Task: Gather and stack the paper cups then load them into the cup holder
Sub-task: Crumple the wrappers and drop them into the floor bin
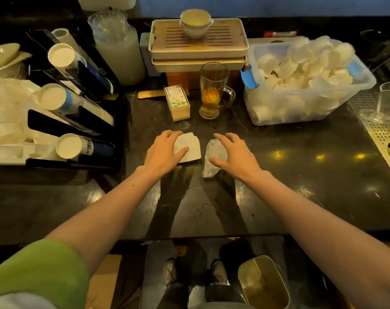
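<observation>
Partly in left hand (160, 152), paper cup (191, 149)

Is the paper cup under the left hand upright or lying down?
Lying on its side: the paper cup shows its tapered wall, flat on the counter under the left hand.

No text, brand, number or sign can be read with certainty. Printed surfaces noted, none legible:

- Small box (177, 102), standing on the tabletop (301, 163) just beside the glass mug (214, 90): its label carries rows of fine print and a green bamboo motif. The characters are too small to make out.
- Stacked paper cups (82, 103) in the cup holder (56, 123): blue printed bands on their walls. Any lettering is blurred.
- Red strip (279, 33) at the rear of the tabletop: any print on it cannot be made out
</observation>
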The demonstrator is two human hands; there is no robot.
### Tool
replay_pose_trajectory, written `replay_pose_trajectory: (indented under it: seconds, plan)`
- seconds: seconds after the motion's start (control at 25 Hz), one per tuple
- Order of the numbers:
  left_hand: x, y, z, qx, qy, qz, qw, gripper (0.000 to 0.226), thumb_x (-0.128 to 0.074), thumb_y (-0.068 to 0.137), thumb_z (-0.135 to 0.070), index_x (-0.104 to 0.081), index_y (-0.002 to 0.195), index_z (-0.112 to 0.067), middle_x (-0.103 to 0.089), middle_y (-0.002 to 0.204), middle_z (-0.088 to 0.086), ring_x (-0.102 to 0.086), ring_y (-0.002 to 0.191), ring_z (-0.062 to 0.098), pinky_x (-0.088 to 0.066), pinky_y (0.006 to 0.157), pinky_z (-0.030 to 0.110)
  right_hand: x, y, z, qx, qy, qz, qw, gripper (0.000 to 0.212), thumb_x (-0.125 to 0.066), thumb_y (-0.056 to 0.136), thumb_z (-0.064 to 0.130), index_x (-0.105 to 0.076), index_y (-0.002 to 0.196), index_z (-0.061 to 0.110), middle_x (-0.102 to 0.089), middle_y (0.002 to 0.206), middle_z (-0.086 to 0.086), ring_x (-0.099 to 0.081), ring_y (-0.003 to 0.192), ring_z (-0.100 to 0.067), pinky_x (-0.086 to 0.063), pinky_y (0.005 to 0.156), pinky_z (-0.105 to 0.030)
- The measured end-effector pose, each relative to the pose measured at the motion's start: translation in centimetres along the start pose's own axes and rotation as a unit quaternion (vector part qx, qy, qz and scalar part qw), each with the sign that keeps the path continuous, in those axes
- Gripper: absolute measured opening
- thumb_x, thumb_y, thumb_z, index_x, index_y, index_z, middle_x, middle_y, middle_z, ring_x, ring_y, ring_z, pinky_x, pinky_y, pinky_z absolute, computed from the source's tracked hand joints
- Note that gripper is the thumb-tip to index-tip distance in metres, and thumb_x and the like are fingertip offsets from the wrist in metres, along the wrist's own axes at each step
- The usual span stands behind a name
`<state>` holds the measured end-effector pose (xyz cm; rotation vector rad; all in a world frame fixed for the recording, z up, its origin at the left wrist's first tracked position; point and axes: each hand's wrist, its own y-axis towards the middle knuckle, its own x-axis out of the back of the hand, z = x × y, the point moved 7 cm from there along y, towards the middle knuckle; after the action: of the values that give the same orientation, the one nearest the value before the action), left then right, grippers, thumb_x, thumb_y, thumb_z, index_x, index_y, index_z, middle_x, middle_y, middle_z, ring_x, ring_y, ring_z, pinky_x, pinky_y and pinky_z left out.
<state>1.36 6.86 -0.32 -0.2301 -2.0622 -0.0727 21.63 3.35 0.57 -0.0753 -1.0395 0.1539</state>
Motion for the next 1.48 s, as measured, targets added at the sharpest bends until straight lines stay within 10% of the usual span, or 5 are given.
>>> replay_pose_trajectory:
  seconds: [0.56,1.28,1.48]
  plan:
    - [-5.7,1.5,1.6,0.062,0.053,0.129,0.988,0.053,-0.063,0.093,-0.038,-0.046,0.142,-0.029,-0.042,0.139,0.010,-0.044,0.128,0.031,-0.044,0.097,0.046,-4.4,1.0,-1.9,-0.053,-0.024,0.073,0.996,0.066,-0.069,0.088,0.041,-0.040,0.146,0.032,-0.034,0.151,-0.008,-0.043,0.132,-0.031,-0.044,0.103,-0.046]
    - [-3.8,-1.6,2.3,0.122,-0.148,0.003,0.981,0.007,-0.072,0.085,-0.012,-0.071,0.091,-0.013,-0.062,0.109,0.003,-0.064,0.087,0.016,-0.045,0.071,0.017,-2.6,-0.7,-3.4,-0.089,0.151,-0.053,0.983,0.032,-0.072,0.086,0.014,-0.069,0.118,0.013,-0.063,0.114,-0.009,-0.062,0.102,-0.021,-0.052,0.090,-0.034]
    - [-3.1,-3.9,1.1,0.185,-0.263,-0.024,0.947,0.008,-0.075,0.083,-0.015,-0.069,0.086,-0.019,-0.067,0.091,-0.006,-0.064,0.086,0.008,-0.054,0.084,0.030,-1.8,-2.7,-3.6,-0.120,0.227,-0.084,0.963,0.028,-0.075,0.084,0.016,-0.072,0.111,0.013,-0.065,0.103,0.001,-0.061,0.095,-0.011,-0.045,0.075,-0.014]
